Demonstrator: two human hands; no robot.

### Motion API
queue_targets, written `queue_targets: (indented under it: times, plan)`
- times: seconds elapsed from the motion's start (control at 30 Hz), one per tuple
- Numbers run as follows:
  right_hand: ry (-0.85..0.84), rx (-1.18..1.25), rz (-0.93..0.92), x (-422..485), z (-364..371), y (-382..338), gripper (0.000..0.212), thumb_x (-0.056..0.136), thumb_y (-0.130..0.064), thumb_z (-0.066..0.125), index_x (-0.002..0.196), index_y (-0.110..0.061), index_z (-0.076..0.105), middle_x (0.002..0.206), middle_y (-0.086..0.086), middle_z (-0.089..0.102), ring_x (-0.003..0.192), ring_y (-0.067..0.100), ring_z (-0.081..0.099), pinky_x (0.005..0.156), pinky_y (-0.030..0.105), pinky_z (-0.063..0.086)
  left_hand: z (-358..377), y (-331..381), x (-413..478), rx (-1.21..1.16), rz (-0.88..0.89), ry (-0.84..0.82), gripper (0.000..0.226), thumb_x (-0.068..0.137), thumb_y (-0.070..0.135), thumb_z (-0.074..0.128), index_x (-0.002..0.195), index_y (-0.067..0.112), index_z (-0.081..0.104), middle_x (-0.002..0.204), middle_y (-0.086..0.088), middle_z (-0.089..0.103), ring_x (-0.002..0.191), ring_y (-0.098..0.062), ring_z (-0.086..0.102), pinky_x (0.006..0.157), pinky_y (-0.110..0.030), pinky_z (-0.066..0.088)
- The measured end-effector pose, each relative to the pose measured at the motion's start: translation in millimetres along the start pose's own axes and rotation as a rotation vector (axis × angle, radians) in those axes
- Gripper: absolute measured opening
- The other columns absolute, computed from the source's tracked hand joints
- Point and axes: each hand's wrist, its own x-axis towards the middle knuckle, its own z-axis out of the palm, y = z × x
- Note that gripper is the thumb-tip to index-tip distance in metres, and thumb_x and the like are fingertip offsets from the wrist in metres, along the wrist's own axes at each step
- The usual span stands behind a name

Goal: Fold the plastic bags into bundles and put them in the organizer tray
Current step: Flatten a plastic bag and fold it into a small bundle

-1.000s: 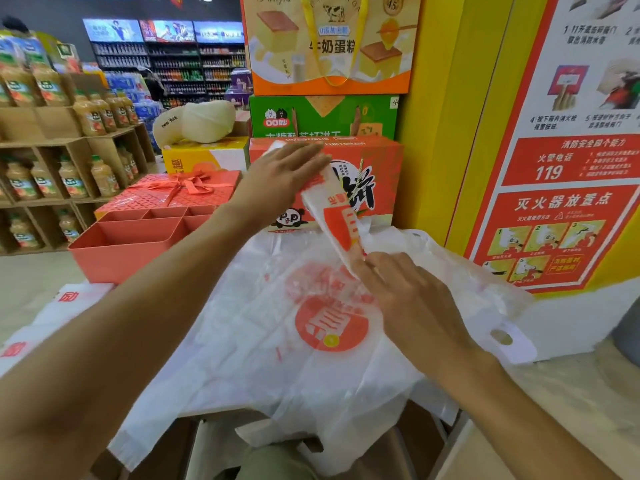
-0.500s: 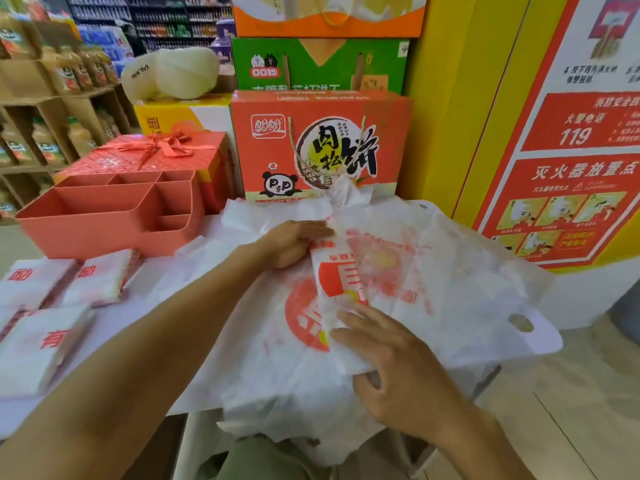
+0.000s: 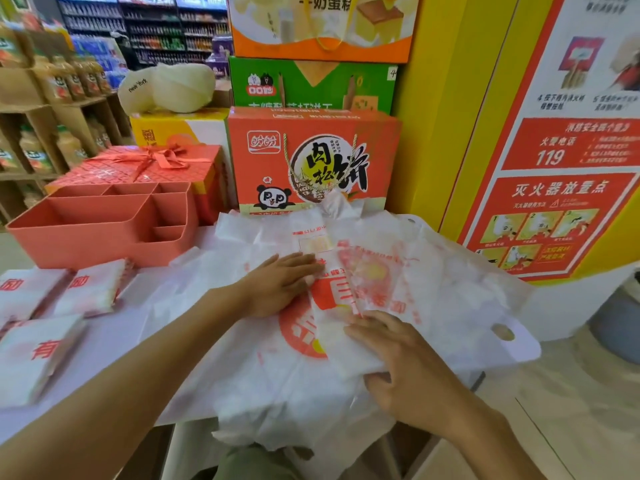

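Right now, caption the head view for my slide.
Left hand and right hand flatten a folded bag on the bag pile, tray at left.

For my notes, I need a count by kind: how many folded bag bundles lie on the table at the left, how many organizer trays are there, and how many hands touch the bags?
Folded bundles: 3
Organizer tray: 1
Hands (left hand, right hand): 2
Total: 6
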Motion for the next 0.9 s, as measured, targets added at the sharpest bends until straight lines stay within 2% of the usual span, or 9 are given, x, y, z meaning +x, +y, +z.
queue_targets:
  times: [0.07,0.17,0.27,0.37,0.47,0.6,0.67,0.8,0.9]
  plan:
    - [-0.020,0.005,0.021,0,-2,-1,0.064,0.093,-0.031,0.059,0.153,-0.038,0.037,0.154,-0.025,0.025,0.142,0.001,0.023,0.121,0.022,0.021,0,10,-25,-0.073,0.005,0.022,0.064,0.098,0.068,0.019,0.154,0.042,0.036,0.165,0.014,0.026,0.153,-0.007,0.017,0.127,-0.042,0.010]
    - [-0.021,0.057,0.040,3,-2,-9,0.058,0.096,-0.033,0.060,0.151,-0.038,0.041,0.144,-0.024,0.030,0.131,0.000,0.036,0.115,0.018,0.030,0,29,-60,-0.156,0.096,0.100,0.054,0.096,0.020,0.048,0.149,0.032,0.048,0.158,0.011,0.040,0.145,-0.009,0.036,0.121,-0.031,0.029]
    - [-0.031,0.114,0.063,6,1,-18,0.054,0.098,-0.034,0.061,0.149,-0.041,0.043,0.139,-0.023,0.035,0.126,0.003,0.044,0.111,0.022,0.038,5,37,-87,-0.220,0.167,0.151,0.057,0.084,0.002,0.057,0.134,0.028,0.064,0.144,0.014,0.056,0.134,-0.004,0.050,0.112,-0.025,0.041]
    - [-0.026,0.165,0.067,9,1,-24,0.053,0.097,-0.030,0.066,0.146,-0.041,0.049,0.137,-0.019,0.044,0.125,0.006,0.048,0.111,0.028,0.043,14,38,-98,-0.176,0.120,0.191,0.052,0.084,0.001,0.064,0.127,0.029,0.069,0.139,0.016,0.060,0.125,-0.004,0.057,0.104,-0.026,0.047]
    - [0.029,0.176,0.061,17,3,-21,0.047,0.093,-0.030,0.072,0.138,-0.039,0.058,0.138,-0.017,0.052,0.126,0.006,0.050,0.114,0.031,0.043,19,40,-103,-0.316,0.085,0.228,0.050,0.085,-0.005,0.059,0.120,0.027,0.073,0.137,0.018,0.061,0.116,-0.003,0.062,0.099,-0.029,0.052]
    - [0.056,0.218,0.057,35,4,-14,0.037,0.093,-0.023,0.073,0.128,-0.032,0.066,0.133,-0.016,0.059,0.123,0.005,0.053,0.114,0.033,0.042,20,41,-103,-0.343,0.045,0.239,0.047,0.087,-0.003,0.062,0.118,0.030,0.075,0.136,0.020,0.061,0.126,0.001,0.055,0.108,-0.028,0.046]
    - [0.066,0.241,0.056,44,3,-13,0.035,0.097,-0.022,0.068,0.131,-0.030,0.065,0.131,-0.014,0.063,0.121,0.007,0.058,0.111,0.031,0.045,17,43,-103,-0.367,0.027,0.217,0.047,0.088,0.002,0.065,0.122,0.033,0.073,0.131,0.021,0.065,0.121,0.001,0.058,0.106,-0.027,0.047]
    - [0.122,0.336,0.070,56,1,-9,0.021,0.101,-0.028,0.061,0.118,-0.031,0.073,0.113,-0.019,0.072,0.101,-0.004,0.065,0.092,0.019,0.052,4,50,-100,-0.454,-0.004,0.180,0.027,0.088,0.018,0.074,0.110,0.035,0.074,0.103,0.022,0.070,0.087,0.001,0.063,0.081,-0.017,0.050]
    - [0.166,0.422,0.124,61,4,-6,0.015,0.101,-0.029,0.062,0.094,-0.031,0.075,0.090,-0.020,0.074,0.083,-0.004,0.067,0.073,0.013,0.049,6,51,-90,-0.387,-0.042,0.264,0.006,0.090,0.029,0.074,0.095,0.027,0.077,0.097,0.017,0.067,0.086,-0.003,0.060,0.079,-0.024,0.049]
